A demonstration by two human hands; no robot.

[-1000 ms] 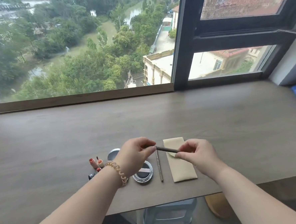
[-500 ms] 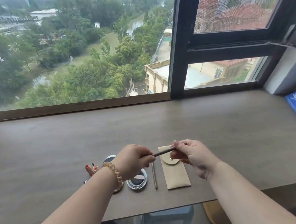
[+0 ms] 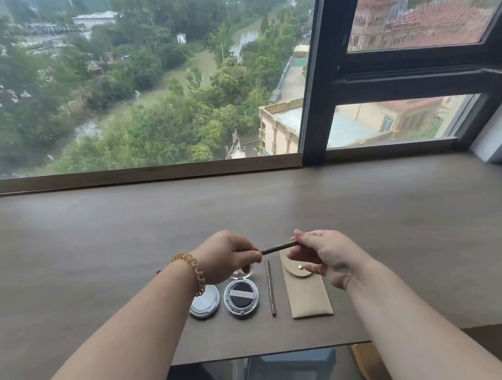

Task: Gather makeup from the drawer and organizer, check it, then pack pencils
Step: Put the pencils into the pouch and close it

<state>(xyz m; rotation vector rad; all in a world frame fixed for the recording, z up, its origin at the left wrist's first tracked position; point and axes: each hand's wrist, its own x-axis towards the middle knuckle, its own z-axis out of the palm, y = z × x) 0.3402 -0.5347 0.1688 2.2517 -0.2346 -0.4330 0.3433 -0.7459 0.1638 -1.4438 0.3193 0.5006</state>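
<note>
A slim dark brown pencil spans the gap between the two hands, held up above the bench. The left hand pinches its left end with curled fingers. The right hand pinches the other end between thumb and fingertips, and that end sits slightly higher. The shaft is thin and even, with a pale glint near the left tip. Just below it a second pencil lies flat on the bench, between an open round compact and a beige pouch whose snap flap lies partly beneath the right hand
</note>
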